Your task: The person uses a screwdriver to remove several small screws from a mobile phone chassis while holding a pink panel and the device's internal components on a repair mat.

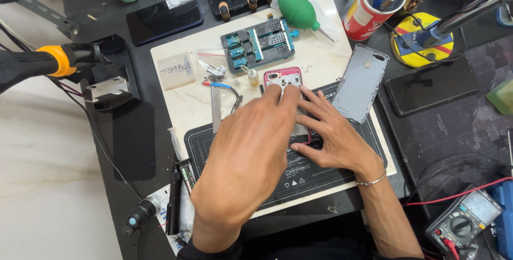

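Pink-framed and opened, the phone (284,78) lies on the black mat (342,172), mostly under both hands. It looks light, stiff and fragile inside; best held by its edges. Left hand (251,153) presses fingertips on it; right hand (334,137) lies spread flat, gripping nothing. The red cup (363,17) holds tools.

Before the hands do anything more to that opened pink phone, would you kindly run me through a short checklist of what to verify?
1. Opened pink phone lies on the dark work mat: ok.
2. Right hand steadies the phone: ok.
3. Left hand holds a tool: cannot tell, fingertips hidden.
4. Grey back cover set aside, off the phone: ok.
5. Tweezers within reach: ok.
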